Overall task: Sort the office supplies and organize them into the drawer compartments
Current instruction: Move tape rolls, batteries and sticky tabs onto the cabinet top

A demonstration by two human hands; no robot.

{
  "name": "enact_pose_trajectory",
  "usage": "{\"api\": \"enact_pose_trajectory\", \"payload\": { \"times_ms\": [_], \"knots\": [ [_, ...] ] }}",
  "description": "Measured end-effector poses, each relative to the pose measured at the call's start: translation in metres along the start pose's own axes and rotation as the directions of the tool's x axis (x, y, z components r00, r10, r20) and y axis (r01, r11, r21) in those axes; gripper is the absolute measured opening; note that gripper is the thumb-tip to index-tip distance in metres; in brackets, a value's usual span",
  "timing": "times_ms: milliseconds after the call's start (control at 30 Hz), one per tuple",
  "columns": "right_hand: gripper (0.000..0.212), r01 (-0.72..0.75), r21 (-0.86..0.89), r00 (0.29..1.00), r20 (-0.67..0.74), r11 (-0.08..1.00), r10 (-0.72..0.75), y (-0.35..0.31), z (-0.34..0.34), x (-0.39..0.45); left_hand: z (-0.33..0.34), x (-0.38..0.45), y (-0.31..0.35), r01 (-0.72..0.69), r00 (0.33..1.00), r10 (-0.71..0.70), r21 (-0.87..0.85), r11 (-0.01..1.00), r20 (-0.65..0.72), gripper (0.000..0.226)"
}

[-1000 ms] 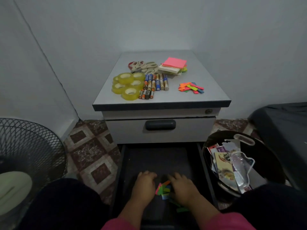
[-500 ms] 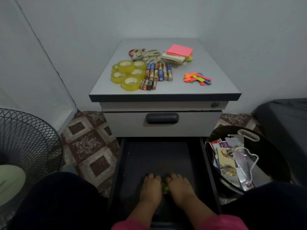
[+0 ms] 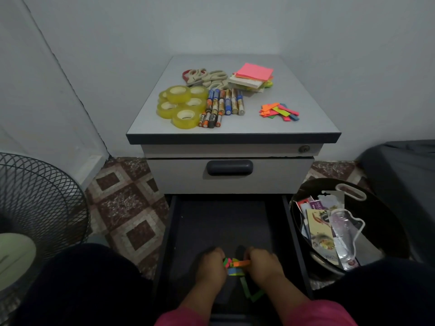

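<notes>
Your hands are down in the open bottom drawer (image 3: 226,222), close together near its front edge. Your left hand (image 3: 210,267) and right hand (image 3: 264,264) both have their fingers curled around a small bundle of coloured sticky flags (image 3: 234,265) held between them, with an orange strip lying across the top. A couple of green flags (image 3: 249,291) lie loose on the drawer floor just beside your right wrist.

Up on the cabinet surface (image 3: 313,118) a second heap of coloured flags (image 3: 279,111) sits near the right side, well apart from the rest. Yellow tape rolls (image 3: 181,107) are clustered at the left, touching a row of batteries and markers (image 3: 222,107). Behind those lie scissors (image 3: 207,77) and a stack of sticky notes (image 3: 253,77) topped with pink.

On the floor to your right stands a black bin (image 3: 386,222) holding packaging; a fan (image 3: 35,208) is at your left.
</notes>
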State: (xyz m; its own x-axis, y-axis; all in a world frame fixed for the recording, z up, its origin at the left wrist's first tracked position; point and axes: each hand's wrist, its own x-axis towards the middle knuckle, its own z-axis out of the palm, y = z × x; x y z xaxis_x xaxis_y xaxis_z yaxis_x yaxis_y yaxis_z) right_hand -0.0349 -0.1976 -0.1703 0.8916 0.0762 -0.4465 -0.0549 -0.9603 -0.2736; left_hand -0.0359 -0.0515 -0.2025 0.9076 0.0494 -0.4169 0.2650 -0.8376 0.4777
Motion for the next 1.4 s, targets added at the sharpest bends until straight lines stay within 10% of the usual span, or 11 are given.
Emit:
{"api": "enact_pose_trajectory", "payload": {
  "times_ms": [333,900,1033,1267,1400],
  "knots": [
    [0.027,-0.046,0.080,0.999,0.002,0.996,0.046,0.001,-0.004,-0.006,-0.001,-0.001,0.000,0.010,1.000,-0.013,0.148,0.989,0.017,0.017],
    [0.022,0.013,0.414,0.967,-0.237,0.910,0.094,-0.009,-0.030,-0.009,-0.040,-0.007,0.024,-0.033,0.994,-0.019,-0.473,0.880,-0.105,0.028],
    [0.021,0.267,0.539,0.811,-0.573,0.799,0.116,-0.028,-0.076,-0.022,-0.081,-0.010,0.063,-0.280,0.937,0.082,-0.590,0.757,-0.339,0.022],
    [0.020,0.530,0.298,0.332,-0.935,0.794,0.129,-0.046,-0.185,-0.041,-0.181,-0.043,0.165,-0.656,0.674,0.269,-0.389,0.647,-0.689,0.007],
    [0.026,0.417,0.214,0.268,-0.958,0.883,0.106,-0.040,-0.248,-0.010,-0.217,-0.029,0.219,-0.697,0.603,0.377,-0.234,0.678,-0.703,0.015]
  ]
}}
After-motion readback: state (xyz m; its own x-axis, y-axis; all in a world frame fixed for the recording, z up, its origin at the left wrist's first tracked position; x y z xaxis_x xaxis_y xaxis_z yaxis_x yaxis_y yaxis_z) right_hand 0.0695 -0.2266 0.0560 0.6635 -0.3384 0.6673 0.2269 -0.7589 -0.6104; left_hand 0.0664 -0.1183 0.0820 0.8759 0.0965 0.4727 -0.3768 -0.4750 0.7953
